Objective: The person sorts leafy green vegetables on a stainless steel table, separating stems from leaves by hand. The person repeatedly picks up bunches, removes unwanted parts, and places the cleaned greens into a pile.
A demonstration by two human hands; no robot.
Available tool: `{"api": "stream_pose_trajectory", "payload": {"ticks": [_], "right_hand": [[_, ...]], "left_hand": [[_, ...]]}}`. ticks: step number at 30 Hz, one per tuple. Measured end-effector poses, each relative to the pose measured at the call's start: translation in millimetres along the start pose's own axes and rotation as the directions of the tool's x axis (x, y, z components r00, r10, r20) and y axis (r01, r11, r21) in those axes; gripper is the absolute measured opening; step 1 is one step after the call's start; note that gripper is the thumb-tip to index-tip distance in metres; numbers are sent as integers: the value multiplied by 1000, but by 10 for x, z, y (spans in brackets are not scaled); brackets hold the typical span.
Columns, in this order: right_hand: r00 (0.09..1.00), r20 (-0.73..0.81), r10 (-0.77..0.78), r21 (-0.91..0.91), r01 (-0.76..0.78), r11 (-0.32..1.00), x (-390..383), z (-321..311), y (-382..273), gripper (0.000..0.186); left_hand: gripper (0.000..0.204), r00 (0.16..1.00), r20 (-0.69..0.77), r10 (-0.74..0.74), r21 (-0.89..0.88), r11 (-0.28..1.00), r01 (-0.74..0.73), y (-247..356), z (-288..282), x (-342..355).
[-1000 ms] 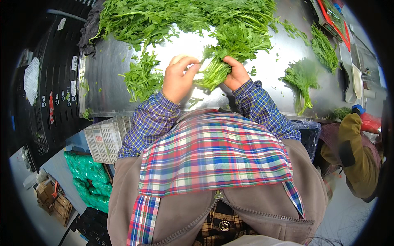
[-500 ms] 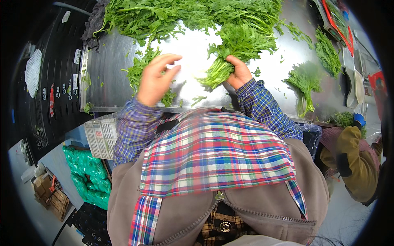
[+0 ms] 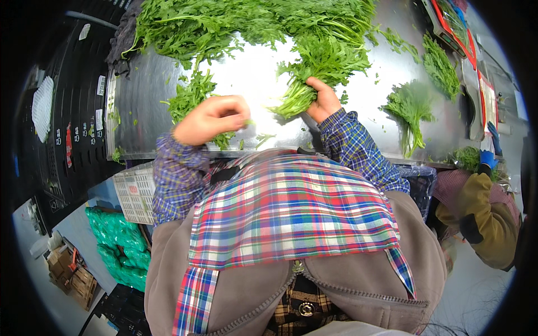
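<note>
My right hand (image 3: 325, 102) is closed round the stems of a bunch of leafy greens (image 3: 330, 61), jagged-leaved like chrysanthemum greens. Its leaves point away from me and its cut stem ends face left. To the left of it, my left hand (image 3: 212, 119) is pinched, thumb against fingers, with a small green scrap (image 3: 250, 122) showing at the fingertips. Loose greens (image 3: 193, 95) lie beside and partly under that hand. Across the far side of the metal table (image 3: 148, 112) spreads a large heap of the same greens (image 3: 224, 22).
Two separate bunches, one nearer (image 3: 411, 115) and one farther (image 3: 441, 67), lie at the right. Beyond them stands a red-edged device (image 3: 455, 28). Black crates (image 3: 78, 106) are stacked at the left, above a white crate (image 3: 134, 193). A co-worker's blue-gloved hand (image 3: 488, 159) is at the far right.
My left hand has come down nearer me, and its fingers have gone from spread to pinched. My right hand keeps its hold on the bunch. The co-worker's gloved hands have moved.
</note>
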State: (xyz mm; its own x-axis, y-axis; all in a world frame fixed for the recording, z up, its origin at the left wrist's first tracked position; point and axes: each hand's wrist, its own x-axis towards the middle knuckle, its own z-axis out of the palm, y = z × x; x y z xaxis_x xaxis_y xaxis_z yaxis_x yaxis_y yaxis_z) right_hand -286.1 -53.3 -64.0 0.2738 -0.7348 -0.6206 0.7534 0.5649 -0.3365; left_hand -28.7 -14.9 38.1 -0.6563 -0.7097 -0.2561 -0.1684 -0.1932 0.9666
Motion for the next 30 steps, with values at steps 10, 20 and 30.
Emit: {"api": "stream_pose_trajectory", "payload": {"ticks": [10,20,30], "right_hand": [[987,-158,-17,-54,9,998,127,-18,72,26],[993,114,27,148,-43,988,23,77,66,25],[991,30,130,123,-133,983,94,71,71,24]], "left_hand": [[15,729,-401,556,867,487,105,-218,271,301],[13,817,-355,454,708,701,-81,-357,553,716],[18,870,-487,73,-376,882,-285,-573,250,393]]}}
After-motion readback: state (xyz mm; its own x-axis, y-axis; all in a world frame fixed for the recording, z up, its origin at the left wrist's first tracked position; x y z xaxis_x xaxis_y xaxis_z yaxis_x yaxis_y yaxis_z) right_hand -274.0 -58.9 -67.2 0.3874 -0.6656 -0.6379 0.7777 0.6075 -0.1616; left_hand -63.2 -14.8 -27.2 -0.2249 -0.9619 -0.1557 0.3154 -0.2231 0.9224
